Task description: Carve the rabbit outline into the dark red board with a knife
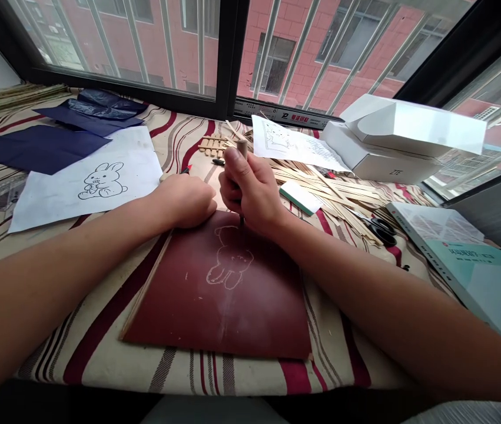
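A dark red board point(215, 318) lies in front of me, with a rabbit outline point(232, 259) scratched in pale lines, its ears toward me. My right hand point(252, 191) is closed in a fist around an upright carving tool with a round wooden handle point(242, 147). The tool's dark tip meets the board near the far end of the outline. At the board's far left corner rests my left hand point(188, 200), curled into a fist; what its fingers hold, if anything, is hidden. Left of it lies a white sheet with a rabbit drawing point(102, 181).
Dark blue sheets point(33, 144) overlap the paper. Thin wooden strips point(338, 194) spread behind my right hand, with a green-and-white block point(301, 197) and black scissors point(382, 229). A book point(466, 259) and white box point(391, 159) stand right. The window point(232, 59) borders the back.
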Demonstrator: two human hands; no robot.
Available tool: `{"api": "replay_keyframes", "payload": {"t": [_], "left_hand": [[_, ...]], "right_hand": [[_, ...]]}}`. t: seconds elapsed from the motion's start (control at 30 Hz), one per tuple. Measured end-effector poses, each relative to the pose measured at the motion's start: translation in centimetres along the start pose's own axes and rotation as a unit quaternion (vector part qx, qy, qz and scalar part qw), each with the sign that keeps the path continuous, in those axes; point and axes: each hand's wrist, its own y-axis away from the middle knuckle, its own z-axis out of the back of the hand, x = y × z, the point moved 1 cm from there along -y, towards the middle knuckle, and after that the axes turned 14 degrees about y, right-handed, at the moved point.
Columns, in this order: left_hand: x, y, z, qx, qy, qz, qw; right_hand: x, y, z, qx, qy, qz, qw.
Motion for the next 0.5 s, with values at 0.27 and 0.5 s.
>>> {"api": "replay_keyframes", "payload": {"t": [0.27,0.5], "left_hand": [[0.05,-0.1,-0.05,-0.002,-0.009,0.011,1.0],[0.02,-0.13,-0.06,-0.004,0.022,-0.006,1.0]], "right_hand": [[-0.48,-0.18,-0.28,-0.022,0.003,0.004,1.0],[-0.41,0.22,-0.56,-0.053,0.051,0.014,0.997]]}}
